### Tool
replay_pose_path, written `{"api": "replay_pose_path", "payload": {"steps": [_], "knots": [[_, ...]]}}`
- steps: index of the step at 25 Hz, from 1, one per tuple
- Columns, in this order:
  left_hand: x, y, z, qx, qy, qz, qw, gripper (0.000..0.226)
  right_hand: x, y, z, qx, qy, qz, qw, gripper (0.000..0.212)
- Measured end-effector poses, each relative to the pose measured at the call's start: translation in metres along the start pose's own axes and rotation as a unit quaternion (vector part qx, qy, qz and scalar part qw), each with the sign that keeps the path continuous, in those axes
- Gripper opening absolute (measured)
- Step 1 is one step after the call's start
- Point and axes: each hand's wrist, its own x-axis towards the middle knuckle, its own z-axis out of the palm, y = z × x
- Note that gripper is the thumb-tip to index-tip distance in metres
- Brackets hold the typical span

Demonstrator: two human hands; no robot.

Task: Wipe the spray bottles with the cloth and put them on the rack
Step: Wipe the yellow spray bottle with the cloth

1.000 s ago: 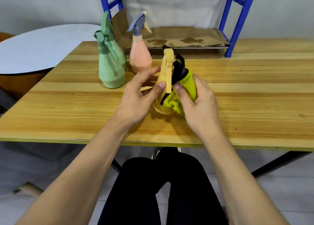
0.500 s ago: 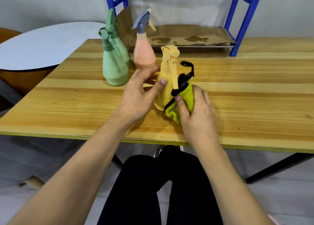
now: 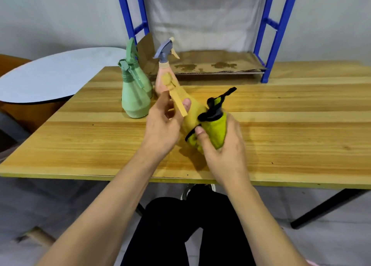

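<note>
A yellow spray bottle (image 3: 191,113) is tilted to the left above the wooden table (image 3: 281,129). My left hand (image 3: 162,127) grips its neck and trigger. My right hand (image 3: 222,151) presses a yellow-green cloth with black trim (image 3: 214,125) around the bottle's base. Two green spray bottles (image 3: 135,97) and a pink spray bottle with a grey head (image 3: 163,73) stand upright on the table just behind my left hand. The blue rack (image 3: 269,34) stands at the table's far side, its bottom shelf lined with stained cardboard (image 3: 210,64).
A round grey tabletop (image 3: 50,75) lies to the left of the wooden table. My legs in black trousers (image 3: 180,225) are below the table's near edge. A grey cloth hangs behind the rack.
The yellow bottle has gone from upright to leaning left. The cloth in my right hand has moved around to the bottle's base.
</note>
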Motion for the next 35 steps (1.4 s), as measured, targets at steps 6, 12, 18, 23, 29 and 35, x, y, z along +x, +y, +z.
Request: {"api": "replay_pose_path", "payload": {"steps": [6, 12, 18, 23, 29, 35], "knots": [[-0.008, 0.026, -0.002, -0.148, 0.02, -0.005, 0.989, 0.039, 0.02, -0.02, -0.002, 0.527, -0.088, 0.345, 0.772, 0.07], [-0.002, 0.036, -0.012, -0.045, 0.006, 0.058, 0.997, 0.031, 0.029, -0.037, -0.008, 0.474, -0.125, 0.374, 0.787, 0.054], [-0.007, 0.025, -0.007, 0.001, 0.002, 0.057, 0.998, 0.03, 0.029, -0.032, 0.004, 0.398, -0.007, 0.372, 0.839, 0.057], [-0.008, 0.02, -0.004, 0.015, 0.0, 0.062, 0.998, 0.038, 0.023, -0.031, 0.011, 0.305, 0.085, 0.3, 0.9, 0.041], [-0.015, 0.012, -0.007, 0.045, -0.022, 0.037, 0.998, 0.025, 0.015, -0.024, 0.014, 0.035, 0.117, 0.019, 0.992, 0.048], [-0.011, 0.01, -0.017, 0.078, -0.085, 0.062, 0.991, 0.035, 0.028, -0.012, 0.009, 0.141, 0.022, -0.011, 0.99, 0.033]]}}
